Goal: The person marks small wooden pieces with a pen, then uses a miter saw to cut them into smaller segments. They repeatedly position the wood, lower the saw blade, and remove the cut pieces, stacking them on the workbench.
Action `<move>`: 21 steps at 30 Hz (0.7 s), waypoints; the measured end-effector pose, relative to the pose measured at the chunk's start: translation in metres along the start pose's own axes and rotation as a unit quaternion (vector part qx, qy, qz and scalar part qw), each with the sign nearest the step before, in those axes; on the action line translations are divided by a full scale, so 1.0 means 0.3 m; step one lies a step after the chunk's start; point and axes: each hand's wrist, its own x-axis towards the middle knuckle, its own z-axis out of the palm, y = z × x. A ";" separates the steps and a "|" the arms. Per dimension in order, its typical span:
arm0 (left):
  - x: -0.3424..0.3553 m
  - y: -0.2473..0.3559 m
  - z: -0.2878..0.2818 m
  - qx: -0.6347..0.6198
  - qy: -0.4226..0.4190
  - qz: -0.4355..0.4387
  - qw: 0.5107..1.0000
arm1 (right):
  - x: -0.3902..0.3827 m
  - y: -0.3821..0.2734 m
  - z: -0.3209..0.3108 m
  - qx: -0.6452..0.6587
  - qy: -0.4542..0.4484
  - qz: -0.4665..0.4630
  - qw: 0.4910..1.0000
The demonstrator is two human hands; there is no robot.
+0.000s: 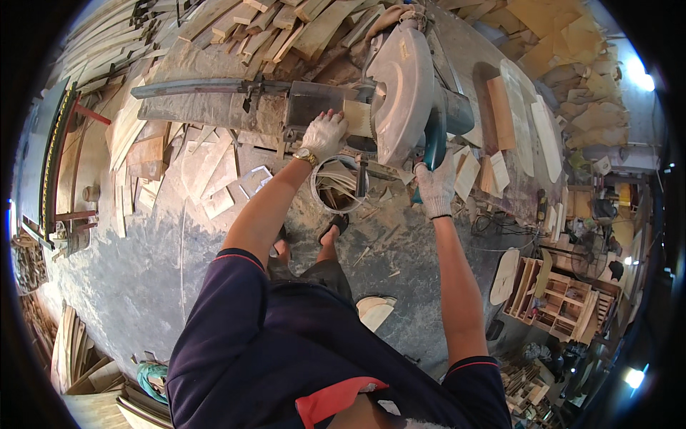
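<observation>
A large mitre saw (pixel 404 93) with a grey blade guard stands in front of me. My right hand (pixel 436 187), in a white knitted glove, is closed around the saw's teal handle (pixel 434 139). My left hand (pixel 325 134) wears a glove that leaves the fingertips bare, with a gold watch at the wrist. It holds a short, pale wood piece (pixel 359 118) on the saw table, left of the toothed blade (pixel 377 107). The hand partly covers the wood. Whether the blade touches the wood, I cannot tell.
Below the saw table, a round white bucket (pixel 314 191) holds wood offcuts. A long metal fence (pixel 193 87) extends left. Stacked boards (pixel 307 28) lie behind the saw. Loose wood pieces (pixel 211 168) cover the floor at left, and cables (pixel 493 225) lie at right.
</observation>
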 end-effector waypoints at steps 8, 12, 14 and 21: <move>0.039 0.024 -0.108 -0.024 -0.044 0.006 0.999 | -0.033 -0.073 -0.022 -0.034 -0.005 0.004 0.999; 0.070 0.019 -0.161 0.042 -0.006 0.048 0.998 | -0.052 -0.096 -0.013 -0.069 0.007 0.005 0.998; 0.093 0.023 -0.177 0.039 -0.035 0.030 0.998 | -0.050 -0.096 -0.006 -0.038 0.017 -0.007 0.999; 0.184 0.032 -0.195 0.056 -0.129 -0.021 0.990 | -0.044 -0.102 -0.017 -0.036 -0.006 0.019 0.999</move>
